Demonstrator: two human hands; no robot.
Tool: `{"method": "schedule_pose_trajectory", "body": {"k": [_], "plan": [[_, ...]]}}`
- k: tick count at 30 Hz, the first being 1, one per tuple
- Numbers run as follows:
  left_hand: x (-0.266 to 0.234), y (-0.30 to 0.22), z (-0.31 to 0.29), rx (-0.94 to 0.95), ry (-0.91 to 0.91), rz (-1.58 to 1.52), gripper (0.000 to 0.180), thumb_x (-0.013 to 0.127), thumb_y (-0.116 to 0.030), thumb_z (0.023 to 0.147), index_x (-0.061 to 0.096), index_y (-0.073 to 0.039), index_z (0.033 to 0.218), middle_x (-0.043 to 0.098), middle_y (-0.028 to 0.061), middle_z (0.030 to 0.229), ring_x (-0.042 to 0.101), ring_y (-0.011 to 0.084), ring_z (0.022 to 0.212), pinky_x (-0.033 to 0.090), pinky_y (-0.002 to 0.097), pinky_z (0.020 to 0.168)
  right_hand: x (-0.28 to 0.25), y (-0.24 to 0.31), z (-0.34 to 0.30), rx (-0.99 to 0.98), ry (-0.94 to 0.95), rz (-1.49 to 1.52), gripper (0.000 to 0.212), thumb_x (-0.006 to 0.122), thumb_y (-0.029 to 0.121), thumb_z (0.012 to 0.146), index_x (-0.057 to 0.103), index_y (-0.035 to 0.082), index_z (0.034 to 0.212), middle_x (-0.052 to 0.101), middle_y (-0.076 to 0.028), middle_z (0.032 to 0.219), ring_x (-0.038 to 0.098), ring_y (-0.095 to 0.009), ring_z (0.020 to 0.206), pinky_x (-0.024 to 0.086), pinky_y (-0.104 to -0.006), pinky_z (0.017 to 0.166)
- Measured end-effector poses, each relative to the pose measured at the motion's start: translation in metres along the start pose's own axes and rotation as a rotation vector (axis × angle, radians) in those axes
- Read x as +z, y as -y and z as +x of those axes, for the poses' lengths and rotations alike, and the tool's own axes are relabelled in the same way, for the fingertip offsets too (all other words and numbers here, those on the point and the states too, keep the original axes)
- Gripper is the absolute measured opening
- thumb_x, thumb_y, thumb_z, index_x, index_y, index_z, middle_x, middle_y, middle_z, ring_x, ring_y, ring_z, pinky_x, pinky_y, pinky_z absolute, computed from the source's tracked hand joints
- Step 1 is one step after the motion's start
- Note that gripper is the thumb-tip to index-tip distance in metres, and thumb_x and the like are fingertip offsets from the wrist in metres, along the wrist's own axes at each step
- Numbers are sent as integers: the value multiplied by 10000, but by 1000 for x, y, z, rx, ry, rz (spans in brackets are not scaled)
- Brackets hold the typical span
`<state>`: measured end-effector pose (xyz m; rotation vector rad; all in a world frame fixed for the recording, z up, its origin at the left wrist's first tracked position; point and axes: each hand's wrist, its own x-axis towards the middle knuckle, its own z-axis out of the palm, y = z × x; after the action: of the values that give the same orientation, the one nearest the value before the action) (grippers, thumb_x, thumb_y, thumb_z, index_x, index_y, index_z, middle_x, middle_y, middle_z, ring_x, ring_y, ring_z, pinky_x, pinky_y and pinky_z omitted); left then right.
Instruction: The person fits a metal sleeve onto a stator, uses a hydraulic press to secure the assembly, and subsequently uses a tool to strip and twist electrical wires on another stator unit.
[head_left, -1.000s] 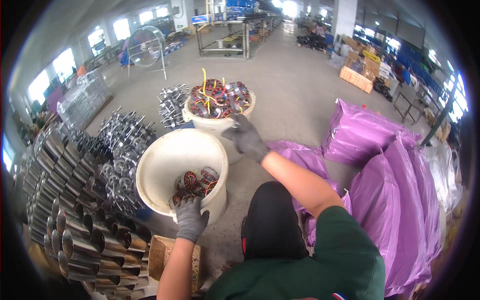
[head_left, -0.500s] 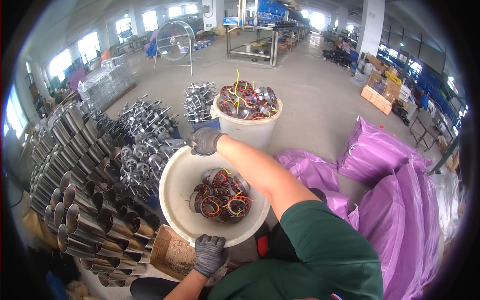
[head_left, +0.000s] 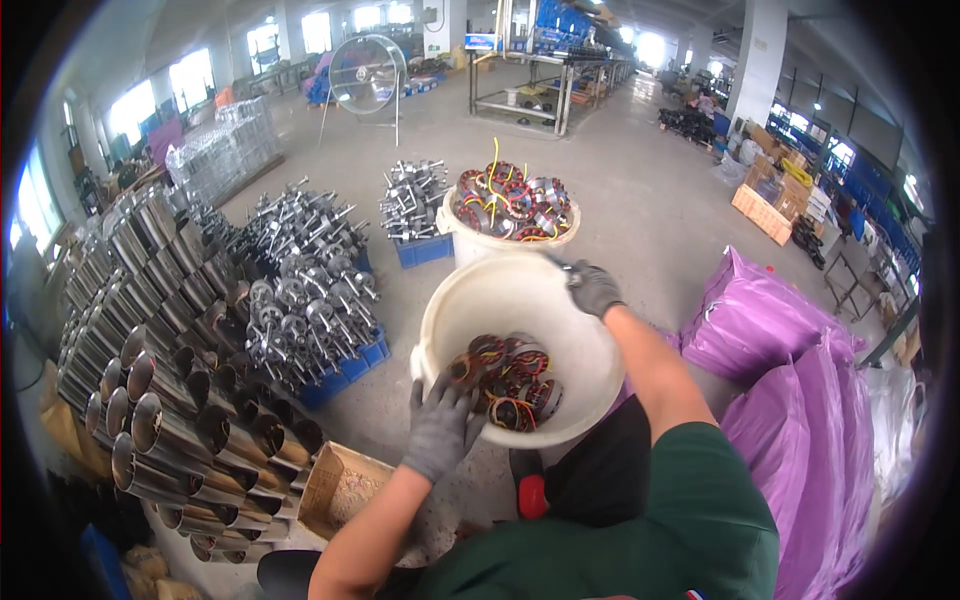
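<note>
In front of me a white plastic bucket tilts toward my left. Several copper-wound motor stators with red and yellow wires lie low inside it. My grey-gloved right hand is closed around the bucket's far right rim. At the near left side my left hand, in a matching glove, rests against the bucket by its rim with the fingers spread; they are slightly blurred. Just beyond stands a second white bucket, heaped with more stators, its front partly hidden by the nearer one.
Steel tubes are stacked at the left. Metal shafts with rotors fill blue crates beside them. A cardboard box of scraps sits near my left forearm. Purple sacks stand at the right. A round fan stands farther off.
The nearer bucket has moved right and tilted, and its stators have shifted inside. My right hand has gone right with the rim. My left hand has moved up and right, its fingers now spread.
</note>
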<state>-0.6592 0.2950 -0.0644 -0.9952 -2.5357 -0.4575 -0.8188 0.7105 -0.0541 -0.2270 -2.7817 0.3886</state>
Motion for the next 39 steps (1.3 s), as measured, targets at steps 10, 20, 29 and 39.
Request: {"method": "schedule_pose_trajectory", "body": {"k": [10,20,29,39], "plan": [[59,-34,82,-106,227,-250,747,701,-456,870,446,-133,1494,250,215,1614,230,497,1471,284,577,1171,74,-202,-76,543,-467,175,295,567,283,906,618,6,997,692,-232,879,663,-395,820,498,-466,732],[98,-77,137,133,135,-279,543,770,-407,797,634,-248,1297,435,105,1498,267,448,1459,230,736,1115,-20,-304,-69,568,-362,39,281,662,263,854,658,-4,939,704,-227,829,696,-388,795,520,-459,691],[110,-128,222,366,283,-414,439,796,-437,757,719,-190,1112,566,67,1341,303,363,1454,190,830,1060,-54,-402,-88,524,-309,301,280,746,170,782,583,68,986,621,-60,761,560,-234,621,457,-398,625],[147,-99,368,578,583,246,410,642,-270,906,647,-259,1317,464,9,1534,260,272,1513,283,624,1126,-3,-277,-213,997,-621,1421,361,600,146,853,618,2,1184,666,-125,1026,639,-314,896,533,-449,848]]}}
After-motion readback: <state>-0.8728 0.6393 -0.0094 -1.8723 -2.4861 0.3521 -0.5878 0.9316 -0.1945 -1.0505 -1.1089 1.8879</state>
